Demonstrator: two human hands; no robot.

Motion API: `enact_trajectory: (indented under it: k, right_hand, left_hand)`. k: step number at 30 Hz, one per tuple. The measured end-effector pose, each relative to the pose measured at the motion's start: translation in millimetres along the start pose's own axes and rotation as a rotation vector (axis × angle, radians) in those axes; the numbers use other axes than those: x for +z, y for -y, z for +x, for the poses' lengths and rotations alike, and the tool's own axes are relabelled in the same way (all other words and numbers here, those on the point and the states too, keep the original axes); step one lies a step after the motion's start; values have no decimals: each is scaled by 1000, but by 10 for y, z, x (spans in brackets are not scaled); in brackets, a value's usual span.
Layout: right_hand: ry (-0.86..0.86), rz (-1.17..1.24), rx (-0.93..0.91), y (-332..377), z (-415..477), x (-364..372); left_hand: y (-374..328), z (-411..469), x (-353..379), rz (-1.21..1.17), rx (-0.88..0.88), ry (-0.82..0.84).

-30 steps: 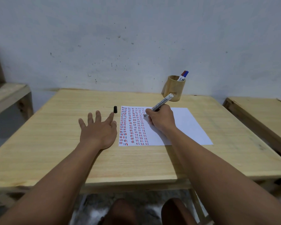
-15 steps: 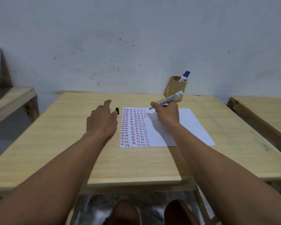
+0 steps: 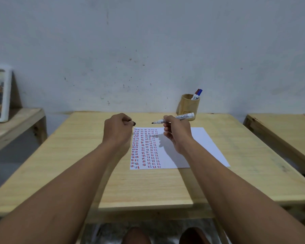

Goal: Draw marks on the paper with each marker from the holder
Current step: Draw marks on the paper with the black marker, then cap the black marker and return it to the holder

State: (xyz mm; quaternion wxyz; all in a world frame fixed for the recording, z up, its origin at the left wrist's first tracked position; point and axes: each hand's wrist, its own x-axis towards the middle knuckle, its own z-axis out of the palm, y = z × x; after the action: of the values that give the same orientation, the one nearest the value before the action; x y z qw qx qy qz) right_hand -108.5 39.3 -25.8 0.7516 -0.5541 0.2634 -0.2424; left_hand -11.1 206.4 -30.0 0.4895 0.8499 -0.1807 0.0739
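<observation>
Right hand [image 3: 176, 132] grips uncapped white marker [image 3: 176, 118], black tip leftward; left hand [image 3: 118, 132] pinches black cap [image 3: 133, 123].

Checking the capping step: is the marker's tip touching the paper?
No, the right hand holds the marker lifted above the paper.

Speckled white wall [image 3: 148, 50], pale wooden table [image 3: 77, 164], side benches [image 3: 280, 131]

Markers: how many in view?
3. One uncapped black marker held in the right hand; red marker and blue marker in the holder. More may sit hidden inside.
</observation>
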Motion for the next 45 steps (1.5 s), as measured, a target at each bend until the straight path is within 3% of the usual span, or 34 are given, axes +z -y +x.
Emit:
enact_trajectory:
  k: [4, 9, 26, 32, 35, 39, 45]
  right_hand:
    - [40, 163, 7, 100, -103, 30]
    - [65, 194, -6, 284, -212, 55]
    - [137, 263, -28, 511, -353, -10]
    - [96, 239, 0, 523, -376, -10]
    - [11, 320, 70, 518, -403, 99]
    - [-87, 202, -74, 494, -394, 125]
    - [-53, -353, -259, 776, -242, -232]
  left_hand:
    - [-253, -5, -45, -400, -198, 84]
    - [-477, -62, -63, -632, -288, 177]
    - [-894, -195, -104, -751, -302, 284]
    - [-935, -213, -111, -729, -248, 290]
    - [-927, -245, -81, -625, -194, 216]
    - [-1003, -253, -14, -500, -141, 97]
    - [-1458, -129, 163, -398, -18, 101]
